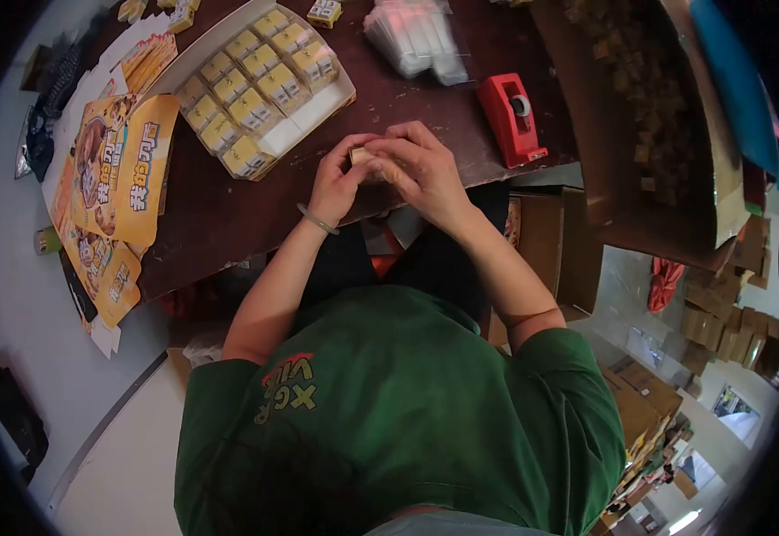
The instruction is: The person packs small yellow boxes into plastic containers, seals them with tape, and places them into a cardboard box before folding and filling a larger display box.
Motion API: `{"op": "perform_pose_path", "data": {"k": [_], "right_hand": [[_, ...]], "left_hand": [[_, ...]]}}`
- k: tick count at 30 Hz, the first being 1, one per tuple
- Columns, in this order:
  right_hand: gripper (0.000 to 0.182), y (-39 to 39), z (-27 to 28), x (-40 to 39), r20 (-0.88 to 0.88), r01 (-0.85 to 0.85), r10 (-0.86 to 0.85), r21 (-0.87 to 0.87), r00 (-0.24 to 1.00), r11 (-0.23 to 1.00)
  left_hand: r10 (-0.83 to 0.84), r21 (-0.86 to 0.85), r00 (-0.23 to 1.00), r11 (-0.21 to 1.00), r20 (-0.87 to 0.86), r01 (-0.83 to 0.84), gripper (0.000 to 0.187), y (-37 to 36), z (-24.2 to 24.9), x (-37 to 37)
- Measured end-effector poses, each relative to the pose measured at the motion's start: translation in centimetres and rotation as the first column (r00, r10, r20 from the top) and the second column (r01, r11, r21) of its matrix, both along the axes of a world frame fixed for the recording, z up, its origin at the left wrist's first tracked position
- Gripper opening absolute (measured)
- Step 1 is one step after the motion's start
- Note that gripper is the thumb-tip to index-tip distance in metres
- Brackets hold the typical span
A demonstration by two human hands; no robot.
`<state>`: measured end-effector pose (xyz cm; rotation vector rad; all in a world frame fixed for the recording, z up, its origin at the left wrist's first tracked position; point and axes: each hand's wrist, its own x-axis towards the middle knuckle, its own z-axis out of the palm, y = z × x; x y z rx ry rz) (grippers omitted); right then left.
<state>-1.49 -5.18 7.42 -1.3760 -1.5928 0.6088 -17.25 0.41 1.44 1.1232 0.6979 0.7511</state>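
Observation:
My left hand (339, 181) and my right hand (427, 171) meet above the table's near edge, fingers closed around a small tan block (360, 156). Most of the block is hidden behind the fingers, so its full shape cannot be made out. Just beyond my left hand lies an open white tray (307, 118) holding rows of small yellow-and-white packs (249, 107). To the right of my right hand stands a red tape dispenser (507, 121). Clear plastic sleeves (418, 40) are heaped at the back of the table.
Printed orange cardboard sheets (121, 170) overlap the table's left edge. A large cardboard box (724, 179) with many small brown pieces (648, 116) rises on the right. Another open carton (577, 255) sits below the table edge. Single packs (324, 12) lie farther back.

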Motion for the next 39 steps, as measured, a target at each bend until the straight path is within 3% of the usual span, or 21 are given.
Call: {"op": "perform_pose_path", "data": {"k": [6,10,12,15,16,18,19,21,22,25,26,27,29,31,32,33,34,35,36,38,39], "right_hand": [[0.02,0.0,-1.9,0.5,0.035,0.041,-0.04,-0.025,0.999,0.999],[0.02,-1.0,0.1,0.1,0.222,-0.003,-0.022,0.11,0.975,0.994],[0.021,-0.9,-0.7,0.3,0.212,0.061,-0.076,0.075,0.974,0.995],[0.021,-0.8,-1.1,0.3,0.209,0.109,-0.117,0.049,0.971,0.993],[0.021,-0.8,-1.2,0.3,0.211,0.114,-0.12,0.041,0.97,0.993],[0.017,-0.5,-1.3,0.4,-0.014,0.061,-0.064,-0.159,0.998,0.985],[0.014,-0.6,-1.5,0.5,-0.134,0.018,-0.055,-0.257,0.989,0.966],[0.011,0.5,-2.1,1.0,-0.342,-0.122,-0.054,-0.474,0.938,0.872],[0.025,1.3,-3.0,1.6,-0.49,-0.257,-0.05,-0.538,0.87,0.803],[0.041,1.3,-2.0,1.5,-0.129,0.01,-0.056,-0.332,0.99,0.943],[0.056,0.4,-0.4,0.9,0.029,0.174,-0.179,-0.424,0.983,0.888],[0.059,-0.9,-0.2,0.0,0.125,0.269,-0.24,-0.342,0.963,0.9],[0.068,-3.1,-0.8,-1.9,0.237,0.339,-0.284,-0.238,0.929,0.91],[0.073,-3.7,-1.8,-2.2,0.356,0.357,-0.299,-0.109,0.885,0.928],[0.071,-3.6,-1.7,-0.9,0.342,0.355,-0.282,-0.172,0.896,0.919],[0.067,-3.6,-1.4,0.7,0.345,0.273,-0.207,-0.155,0.916,0.949],[0.064,-3.7,-1.0,2.2,0.348,0.195,-0.135,-0.142,0.927,0.971],[0.065,-3.7,-0.6,3.7,0.369,0.088,-0.04,-0.114,0.929,0.99],[0.065,-3.6,-0.5,4.9,0.326,0.007,0.029,-0.108,0.945,0.994],[0.069,-3.4,-0.9,6.4,0.227,-0.118,0.125,-0.043,0.966,0.992],[0.069,-3.7,-0.5,7.0,0.253,-0.09,0.092,-0.019,0.963,0.996]], "left_hand": [[0.105,0.178,0.994,0.978,0.01,-0.106,0.024,-0.5,-2.1,0.6],[0.078,0.147,0.997,0.986,0.018,-0.08,0.024,-0.4,-2.1,0.4],[0.105,0.219,0.994,0.97,-0.007,-0.1,0.025,-0.3,-2.2,0.6],[0.133,0.129,0.989,0.982,0.059,-0.14,0.031,-0.5,-2.5,0.6],[0.041,0.199,0.999,0.979,0.033,-0.047,0.037,-0.5,-2.5,0.2],[-0.141,0.323,0.989,0.935,-0.041,0.146,0.055,-0.6,-2.3,-1.2],[-0.179,0.37,0.961,0.895,-0.212,0.248,0.071,-0.5,-2.1,-1.5],[-0.162,0.344,0.945,0.903,-0.283,0.257,0.067,-0.8,-2.2,-1.7],[-0.157,0.335,0.935,0.904,-0.319,0.266,0.066,-0.9,-2.1,-1.7],[-0.025,0.425,0.952,0.891,-0.307,0.16,0.06,-1.6,-1.7,-0.9],[0.029,0.43,0.945,0.895,-0.325,0.12,0.06,-2.1,-1.7,-0.5],[0.171,0.541,0.945,0.841,-0.277,0.006,0.062,-2.8,-1.7,0.5],[0.303,0.358,0.948,0.899,-0.093,-0.253,0.072,-4.5,-3.4,2.4],[0.202,0.369,0.971,0.918,-0.127,-0.143,0.073,-5.9,-3.1,3.2],[0.112,0.36,0.981,0.932,-0.155,-0.05,0.07,-6.7,-2.8,3.1],[0.069,0.392,0.979,0.92,-0.194,0.013,0.063,-5.8,-2.3,2.8],[-0.011,0.361,0.994,0.931,-0.111,0.051,0.059,-4.3,-2.8,2.2],[-0.082,0.162,0.997,0.984,0.009,0.08,0.053,-3.1,-1.5,2.7],[-0.096,0.091,0.995,0.992,0.033,0.092,0.053,-2.1,-0.4,3.8],[-0.259,0.061,0.966,0.964,-0.013,0.259,0.056,0.1,1.1,6.2],[-0.376,0.043,0.927,0.926,-0.012,0.376,0.059,1.1,1.3,7.1]]}}
